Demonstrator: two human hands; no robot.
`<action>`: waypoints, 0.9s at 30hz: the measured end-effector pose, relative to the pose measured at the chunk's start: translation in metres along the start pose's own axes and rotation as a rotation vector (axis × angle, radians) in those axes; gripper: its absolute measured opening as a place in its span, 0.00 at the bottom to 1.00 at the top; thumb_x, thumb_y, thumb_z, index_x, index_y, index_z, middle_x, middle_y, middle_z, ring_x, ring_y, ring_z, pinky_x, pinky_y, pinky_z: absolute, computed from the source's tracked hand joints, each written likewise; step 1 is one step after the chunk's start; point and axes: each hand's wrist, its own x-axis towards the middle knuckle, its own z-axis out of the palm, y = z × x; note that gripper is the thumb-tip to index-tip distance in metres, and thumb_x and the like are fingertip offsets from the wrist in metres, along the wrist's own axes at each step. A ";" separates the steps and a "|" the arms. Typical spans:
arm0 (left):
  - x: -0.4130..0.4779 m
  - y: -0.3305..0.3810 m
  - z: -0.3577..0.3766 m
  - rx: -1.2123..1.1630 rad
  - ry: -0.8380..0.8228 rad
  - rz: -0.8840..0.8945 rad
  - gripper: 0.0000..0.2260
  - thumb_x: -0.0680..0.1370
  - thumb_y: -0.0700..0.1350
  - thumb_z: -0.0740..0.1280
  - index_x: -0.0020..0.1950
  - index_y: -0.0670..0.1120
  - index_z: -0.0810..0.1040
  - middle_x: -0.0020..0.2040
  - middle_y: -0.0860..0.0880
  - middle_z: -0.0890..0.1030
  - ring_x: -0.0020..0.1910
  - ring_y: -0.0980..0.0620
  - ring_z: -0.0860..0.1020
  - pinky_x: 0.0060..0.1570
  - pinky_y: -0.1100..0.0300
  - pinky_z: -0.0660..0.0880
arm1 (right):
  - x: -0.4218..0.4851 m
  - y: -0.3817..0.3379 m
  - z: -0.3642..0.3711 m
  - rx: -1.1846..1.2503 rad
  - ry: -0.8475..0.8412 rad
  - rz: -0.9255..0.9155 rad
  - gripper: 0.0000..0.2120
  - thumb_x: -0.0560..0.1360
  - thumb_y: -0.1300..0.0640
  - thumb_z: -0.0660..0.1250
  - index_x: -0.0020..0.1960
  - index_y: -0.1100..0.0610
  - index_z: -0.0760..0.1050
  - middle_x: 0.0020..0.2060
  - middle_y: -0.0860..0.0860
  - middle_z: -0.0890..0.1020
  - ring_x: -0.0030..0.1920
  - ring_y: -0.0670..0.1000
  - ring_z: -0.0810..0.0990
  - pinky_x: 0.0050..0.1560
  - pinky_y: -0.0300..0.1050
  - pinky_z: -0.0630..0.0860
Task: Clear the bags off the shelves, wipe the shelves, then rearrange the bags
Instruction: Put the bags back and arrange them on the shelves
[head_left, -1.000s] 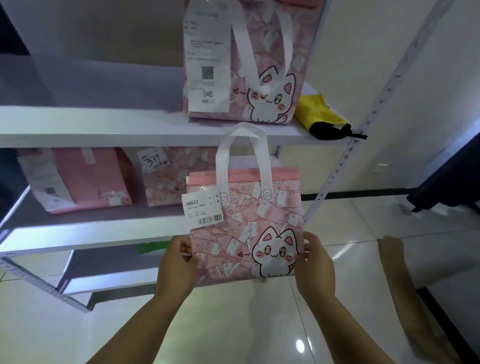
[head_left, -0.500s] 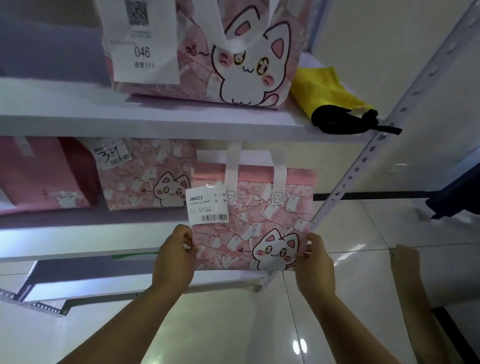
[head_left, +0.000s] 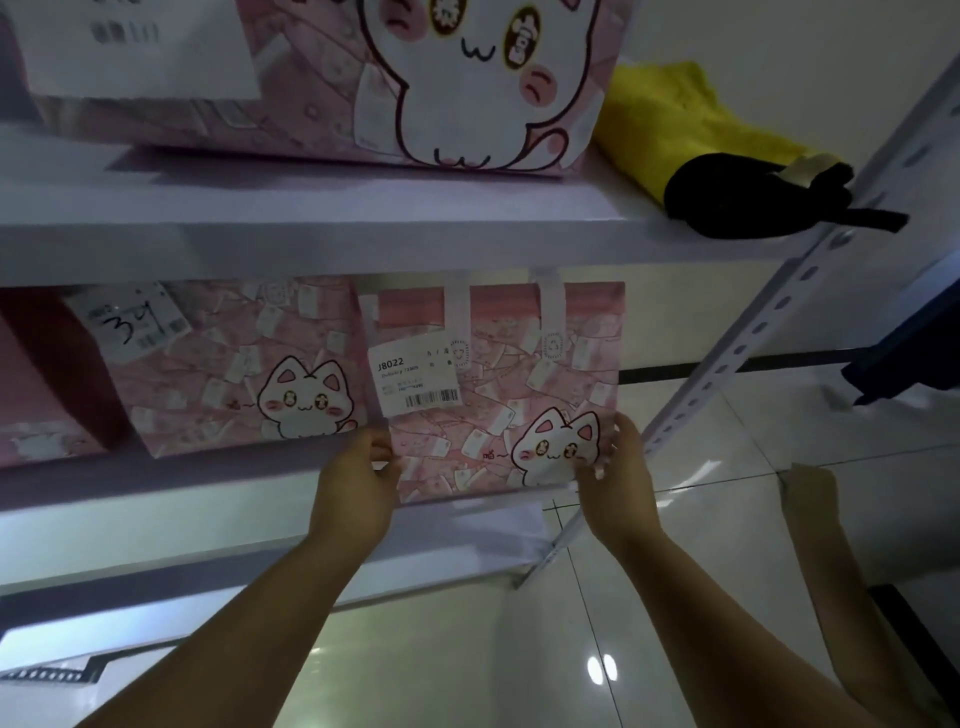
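The white metal shelving unit has a perforated upright on its right side and carries two visible levels: the upper shelf and the middle shelf. A glossy tiled floor lies beneath.

On the upper shelf stands a large pink cat-print bag. Its white label carries a barcode too blurred to read. To its right, near the upright, lies a yellow cloth with a black strapped item lying against its front.

The task bag, a pink cat-print tote, stands upright at the right end of the middle shelf, with its bottom edge at the shelf front. Whether it bears fully on the shelf cannot be told. Its white handles run up behind the edge of the upper shelf. Just beside it on the left stands a second cat-print bag; the two overlap slightly. A darker pink bag stands at the far left.

The left hand grips the tote's lower left corner with its fingers curled and clamped on the fabric. The right hand grips the lower right corner in the same way.

Labels:
- Tote sticker: reads "J8022", with a barcode below; the smaller print is illegible.
- Second bag's tag: handwritten "34" plus a barcode.
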 end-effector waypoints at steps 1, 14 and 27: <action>0.004 -0.002 0.002 -0.017 -0.014 -0.009 0.08 0.75 0.36 0.66 0.49 0.48 0.74 0.45 0.50 0.79 0.42 0.51 0.77 0.43 0.61 0.71 | 0.003 0.000 0.002 -0.007 -0.015 -0.013 0.23 0.73 0.66 0.65 0.59 0.44 0.63 0.49 0.39 0.75 0.49 0.40 0.76 0.44 0.28 0.71; 0.010 -0.008 0.005 -0.114 -0.082 -0.020 0.13 0.75 0.39 0.67 0.57 0.51 0.73 0.53 0.52 0.78 0.52 0.52 0.77 0.46 0.69 0.67 | 0.019 -0.005 0.004 -0.178 -0.040 -0.028 0.29 0.72 0.62 0.69 0.68 0.50 0.60 0.62 0.52 0.73 0.60 0.53 0.74 0.59 0.53 0.75; -0.102 -0.054 -0.029 -0.147 -0.025 -0.142 0.11 0.74 0.40 0.69 0.48 0.57 0.74 0.45 0.54 0.80 0.37 0.61 0.77 0.31 0.76 0.69 | -0.094 0.017 0.025 -0.011 -0.140 0.003 0.10 0.75 0.58 0.67 0.56 0.53 0.74 0.48 0.47 0.80 0.48 0.43 0.78 0.46 0.31 0.71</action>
